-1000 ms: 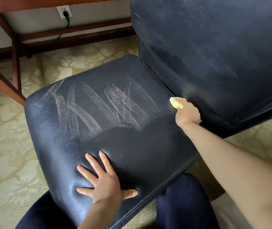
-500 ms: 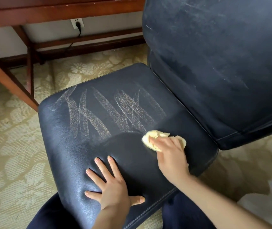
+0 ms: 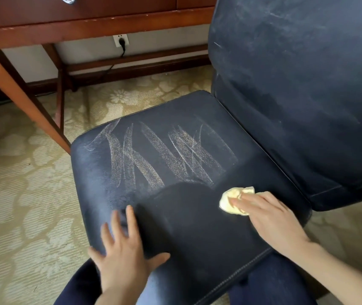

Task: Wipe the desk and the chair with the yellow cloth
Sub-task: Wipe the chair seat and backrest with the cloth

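A dark blue leather chair fills the middle of the view, its seat streaked with pale chalky marks across the far half and wiped dark on the near half. Its dusty backrest rises at the right. My right hand presses a crumpled yellow cloth flat onto the seat's right side, just below the marks. Resting flat on the seat's near left corner is my left hand, fingers spread and holding nothing. The wooden desk stands beyond the chair at the top.
A slanted desk leg comes down close to the seat's far left corner. A wall socket with a black plug sits under the desk. Patterned beige carpet surrounds the chair. My knees in dark trousers are under the seat's front edge.
My right hand swept the cloth from the seat-back crease toward the middle of the seat, then back a little to the right. The view has tilted up, showing more of the desk.
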A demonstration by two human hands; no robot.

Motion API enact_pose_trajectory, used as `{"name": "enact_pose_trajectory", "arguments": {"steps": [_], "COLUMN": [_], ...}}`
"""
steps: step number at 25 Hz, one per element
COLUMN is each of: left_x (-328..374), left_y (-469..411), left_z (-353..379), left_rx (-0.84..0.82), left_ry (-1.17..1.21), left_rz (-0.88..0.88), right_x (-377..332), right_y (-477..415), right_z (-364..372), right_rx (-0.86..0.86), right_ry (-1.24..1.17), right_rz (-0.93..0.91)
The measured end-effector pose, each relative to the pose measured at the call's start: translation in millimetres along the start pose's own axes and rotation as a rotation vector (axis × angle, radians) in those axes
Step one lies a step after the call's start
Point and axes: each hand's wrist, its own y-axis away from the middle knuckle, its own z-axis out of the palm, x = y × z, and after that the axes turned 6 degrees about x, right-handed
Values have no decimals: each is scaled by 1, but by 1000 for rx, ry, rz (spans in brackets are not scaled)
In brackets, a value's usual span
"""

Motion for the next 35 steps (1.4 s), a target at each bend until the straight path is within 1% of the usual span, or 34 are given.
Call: {"name": "enact_pose_trajectory", "arguments": {"steps": [1, 3, 6, 7, 8, 10, 11, 12, 13, 15, 18, 21, 23, 27, 29, 32, 35], "left_x": [-10, -25, -31, -30, -29, -26, -24, -23, -21, -19, -20, -20, -20, -16, -15, -18, -24], "left_y": [-7, -22, -39, -42, -45, -53, -55, -57, -59, -60, -61, -61, -62, -67, -66, -60, -56], "left_z": [-1, -3, 2, 6, 8, 10, 9, 8, 7, 6, 7, 5, 2, -10, -13, -10, -7], "left_rx": [-5, -36, -82, -97, -109, -131, -145, -163, -179, -204, -219, -226, -232, -201, -214, -240, -252], "left_ry": [24, 123, 254, 262, 259, 220, 192, 163, 137, 109, 109, 140, 166, 231, 262, 267, 277], "left_rz": [-45, -115, -142, -134, -126, -116, -119, -128, -139, -148, -141, -122, -121, -124, -122, -124, -137], "right_x": [4, 13, 35, 44, 51, 58, 56, 49, 41, 21, -12, -49, -77, -122, -128, -112, -86], "right_y": [-5, -20, -51, -61, -74, -99, -108, -113, -115, -111, -100, -92, -89, -86, -77, -54, -44], "right_z": [0, -1, 1, 3, 7, 17, 22, 26, 31, 38, 45, 49, 50, 43, 39, 38, 37], "right_rx": [11, 34, -53, -76, -63, 20, 39, 37, 38, 38, -15, -21, -30, -45, -15, 1, -24], "right_ry": [32, 39, 55, 45, -22, -165, -162, -119, -75, -25, -39, -17, -45, -208, -239, -282, -270], "right_rz": [36, 194, 456, 560, 703, 974, 1035, 1057, 1046, 924, 737, 584, 490, 250, 99, -134, -285]}}
